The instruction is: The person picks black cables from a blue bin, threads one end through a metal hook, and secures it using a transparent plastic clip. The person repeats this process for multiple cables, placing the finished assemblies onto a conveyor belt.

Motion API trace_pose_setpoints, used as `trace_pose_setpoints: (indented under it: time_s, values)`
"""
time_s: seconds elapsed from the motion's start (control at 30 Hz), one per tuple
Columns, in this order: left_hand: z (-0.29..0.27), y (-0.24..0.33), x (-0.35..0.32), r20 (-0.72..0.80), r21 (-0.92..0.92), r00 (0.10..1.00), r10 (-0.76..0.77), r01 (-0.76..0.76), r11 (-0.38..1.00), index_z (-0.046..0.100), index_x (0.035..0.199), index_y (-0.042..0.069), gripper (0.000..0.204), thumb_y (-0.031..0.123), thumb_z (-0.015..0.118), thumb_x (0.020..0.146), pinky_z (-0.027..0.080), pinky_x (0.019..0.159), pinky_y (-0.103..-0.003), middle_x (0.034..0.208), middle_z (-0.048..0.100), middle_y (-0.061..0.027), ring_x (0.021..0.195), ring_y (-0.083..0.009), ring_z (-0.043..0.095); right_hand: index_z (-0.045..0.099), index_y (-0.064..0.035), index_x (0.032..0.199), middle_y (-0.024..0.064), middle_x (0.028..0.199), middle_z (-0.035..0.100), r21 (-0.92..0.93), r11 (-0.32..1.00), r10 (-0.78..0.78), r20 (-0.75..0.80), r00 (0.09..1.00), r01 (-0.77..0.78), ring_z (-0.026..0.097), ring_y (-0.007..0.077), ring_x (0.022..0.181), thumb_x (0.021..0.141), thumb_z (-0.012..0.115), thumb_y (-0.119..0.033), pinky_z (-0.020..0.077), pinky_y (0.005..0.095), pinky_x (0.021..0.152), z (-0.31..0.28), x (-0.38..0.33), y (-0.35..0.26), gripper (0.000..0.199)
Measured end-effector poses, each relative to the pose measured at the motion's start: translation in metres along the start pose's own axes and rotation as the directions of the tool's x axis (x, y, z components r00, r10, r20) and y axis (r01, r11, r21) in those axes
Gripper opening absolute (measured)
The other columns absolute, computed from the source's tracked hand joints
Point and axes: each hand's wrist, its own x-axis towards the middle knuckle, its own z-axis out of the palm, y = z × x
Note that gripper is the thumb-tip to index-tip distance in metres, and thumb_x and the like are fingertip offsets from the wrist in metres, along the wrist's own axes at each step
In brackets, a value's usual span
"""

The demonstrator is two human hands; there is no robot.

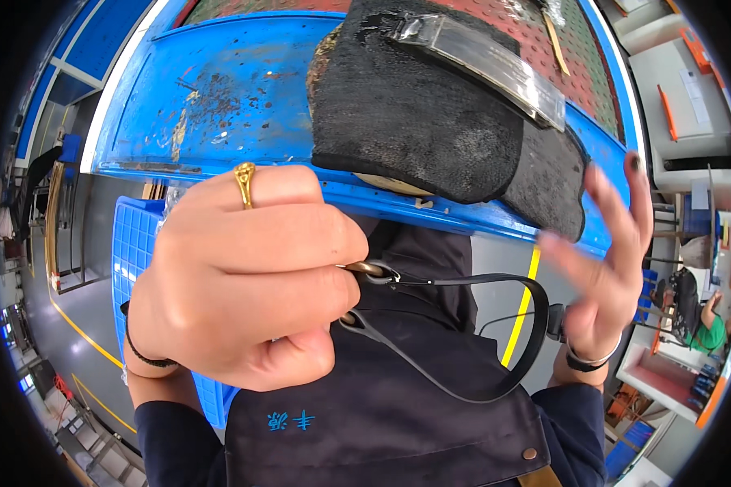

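Note:
My left hand (252,276) is closed in a fist, with a gold ring on one finger. Out of its fingers comes a thin black strap (536,325) with brass-coloured metal fittings (372,272) at its ends. The strap bends in a wide loop to the right, in front of the dark apron (382,430). Apart from the strap, my right hand (613,252) is raised with its fingers spread, slightly blurred and holding nothing. Beyond both hands, a black cloth pad (414,114) covers something on the bench edge, and a clear plastic block (487,65) lies on it.
The blue workbench (235,114) has dark stains and a red textured mat (581,61) at its far side. A thin wooden stick (555,45) rests there. Below the bench at left stands a blue plastic crate (138,243). Far right, a person in green (709,331) is seen.

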Motion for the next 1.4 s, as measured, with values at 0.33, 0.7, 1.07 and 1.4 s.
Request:
trace_pose_setpoints:
  time_s: [0.33, 0.7, 1.07, 1.4]
  values:
    - [-0.003, 0.004, 0.003, 0.041, -0.028, 0.999, 0.001, 0.000, 1.000, 0.057, 0.056, 0.007, 0.008, 0.014, 0.054, 0.052, 0.036, 0.044, -0.027, 0.063, 0.057, -0.0035, 0.049, -0.0182, 0.045, 0.063, -0.0385, 0.105, 0.0022, 0.133, 0.040, -0.122, 0.882, -0.451, 0.062, 0.890, 0.455, 0.022, 0.0392, 0.129, 0.082, 0.025, -0.065, 0.0140, 0.0556, 0.104, 0.009, 0.017, -0.018, 0.052]
    - [0.001, -0.001, -0.006, -0.079, 0.075, 0.994, 0.075, -0.069, 0.995, 0.054, 0.052, 0.008, 0.009, 0.015, 0.054, 0.046, 0.033, 0.046, -0.028, 0.064, 0.057, -0.0019, 0.051, -0.0177, 0.047, 0.064, -0.0018, 0.096, 0.0164, 0.115, 0.055, 0.093, 0.974, 0.221, -0.220, 0.950, -0.205, 0.040, 0.0340, 0.119, 0.092, 0.033, -0.023, 0.0279, 0.0455, 0.100, 0.024, -0.009, 0.037, 0.038]
    - [0.005, 0.008, -0.002, -0.058, 0.168, 0.993, 0.104, -0.092, 0.981, 0.052, 0.050, 0.007, 0.011, 0.018, 0.055, 0.049, 0.032, 0.046, -0.028, 0.067, 0.057, -0.0003, 0.052, -0.0170, 0.047, 0.066, -0.0027, 0.096, 0.0116, 0.101, 0.060, 0.448, 0.883, 0.127, 0.059, 0.990, -0.140, 0.053, 0.0311, 0.102, 0.090, 0.040, -0.043, 0.0314, 0.0446, 0.097, 0.006, -0.002, 0.009, 0.048]
    - [0.004, 0.013, 0.002, -0.020, 0.139, 0.997, 0.081, -0.077, 0.987, 0.053, 0.053, 0.007, 0.011, 0.018, 0.056, 0.049, 0.032, 0.045, -0.028, 0.067, 0.057, -0.0006, 0.051, -0.0168, 0.045, 0.066, -0.0177, 0.100, 0.0028, 0.084, 0.057, 0.555, 0.823, -0.197, 0.077, 0.977, 0.122, 0.056, 0.0248, 0.088, 0.083, 0.031, -0.060, 0.0360, 0.0500, 0.094, 0.018, 0.014, -0.018, 0.058]
